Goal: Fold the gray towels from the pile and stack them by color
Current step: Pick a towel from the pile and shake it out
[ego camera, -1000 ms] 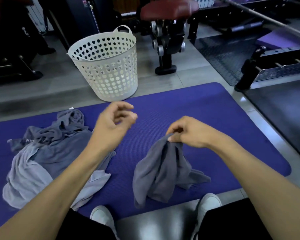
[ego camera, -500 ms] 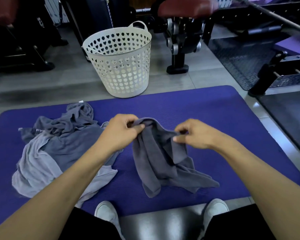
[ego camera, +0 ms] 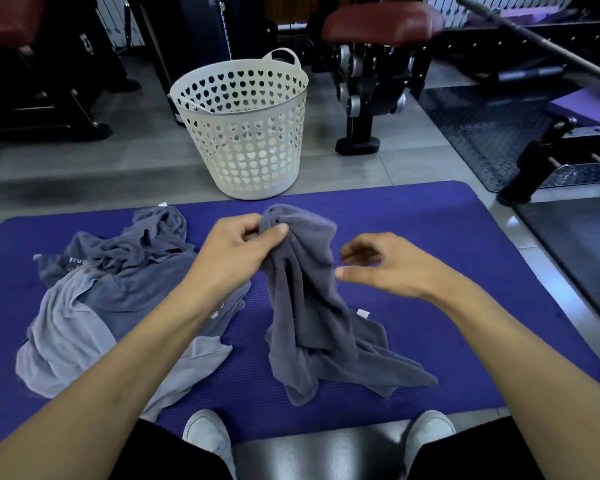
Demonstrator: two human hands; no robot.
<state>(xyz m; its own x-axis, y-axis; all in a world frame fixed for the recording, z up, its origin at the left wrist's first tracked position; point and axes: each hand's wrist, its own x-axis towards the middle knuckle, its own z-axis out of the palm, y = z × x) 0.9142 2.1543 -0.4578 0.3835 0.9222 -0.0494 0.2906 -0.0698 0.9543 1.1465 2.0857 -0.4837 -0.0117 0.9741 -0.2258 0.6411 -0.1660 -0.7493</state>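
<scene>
My left hand (ego camera: 243,251) pinches the dark towel (ego camera: 312,306) mid-mat (ego camera: 465,271), its tail trailing toward the near edge. My right hand (ego camera: 381,265) hangs loose, holding nothing; it should find a corner, probably near the tag. The pile (ego camera: 111,292) waits left.

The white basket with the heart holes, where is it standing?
The white basket stands on the gray floor just beyond the far edge of the purple mat, behind the towel pile.
</scene>
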